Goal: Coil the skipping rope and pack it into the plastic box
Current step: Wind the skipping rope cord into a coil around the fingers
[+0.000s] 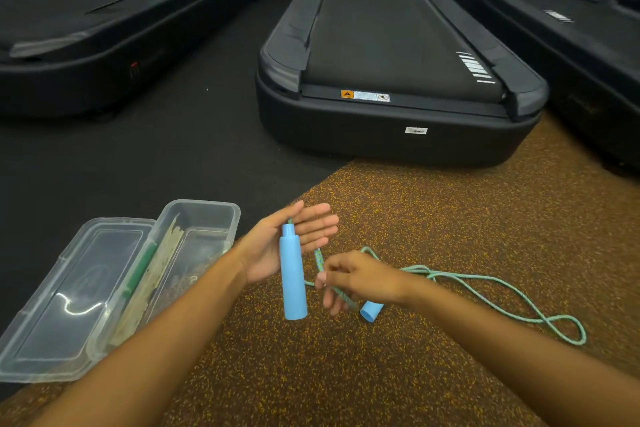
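My left hand (pixel 277 250) holds one blue handle (pixel 293 281) of the skipping rope upright against its palm, with the fingers stretched flat and the thumb behind it. My right hand (pixel 360 279) pinches the turquoise rope (pixel 485 291) just below that handle. The second blue handle (pixel 371 311) lies on the floor under my right wrist. The rest of the rope trails in loose loops over the speckled floor to the right. The clear plastic box (pixel 204 215) stands open at the left, with its lid (pixel 69 295) folded out flat beside it.
Inside the box lie a green stick-like item (pixel 140 269) and a pale worn strip (pixel 162 263). A black treadmill (pixel 398 55) stands straight ahead, with others at the left (pixel 86 10) and right (pixel 571 28). Brown speckled matting (pixel 450 218) meets black flooring (pixel 156 166).
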Motion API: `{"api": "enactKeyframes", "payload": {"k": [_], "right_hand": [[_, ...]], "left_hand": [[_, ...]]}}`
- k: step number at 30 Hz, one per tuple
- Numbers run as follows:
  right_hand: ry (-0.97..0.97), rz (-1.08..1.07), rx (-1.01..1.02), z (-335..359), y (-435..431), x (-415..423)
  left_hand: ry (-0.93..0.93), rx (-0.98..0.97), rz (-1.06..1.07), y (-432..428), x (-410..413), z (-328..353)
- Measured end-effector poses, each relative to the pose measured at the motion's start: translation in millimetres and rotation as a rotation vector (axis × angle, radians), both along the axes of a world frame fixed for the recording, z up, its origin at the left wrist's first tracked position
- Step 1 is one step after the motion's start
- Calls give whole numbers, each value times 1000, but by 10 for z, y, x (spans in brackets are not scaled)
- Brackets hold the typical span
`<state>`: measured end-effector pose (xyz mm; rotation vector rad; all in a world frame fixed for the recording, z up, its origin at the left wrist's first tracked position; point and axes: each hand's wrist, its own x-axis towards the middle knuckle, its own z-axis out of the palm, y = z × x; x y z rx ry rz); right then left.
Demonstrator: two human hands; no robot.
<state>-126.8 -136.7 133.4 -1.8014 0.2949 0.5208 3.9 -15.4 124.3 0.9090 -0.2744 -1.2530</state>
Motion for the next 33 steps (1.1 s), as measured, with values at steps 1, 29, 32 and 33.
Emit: {"api": "enactKeyframes", "payload": {"k": [1, 29, 32, 33], "right_hand": [[-9, 44, -42, 19, -2, 2], [-522, -81, -434, 612, -341, 311], [-508, -204, -316, 507, -410, 305], [-493, -242, -291, 472, -424, 297]], "left_hand": [[-21, 17, -6, 5, 11, -11], [4, 90, -329, -100, -221, 175], [37, 63, -308, -118, -216, 197], [45, 53, -299, -121, -214, 201]]}}
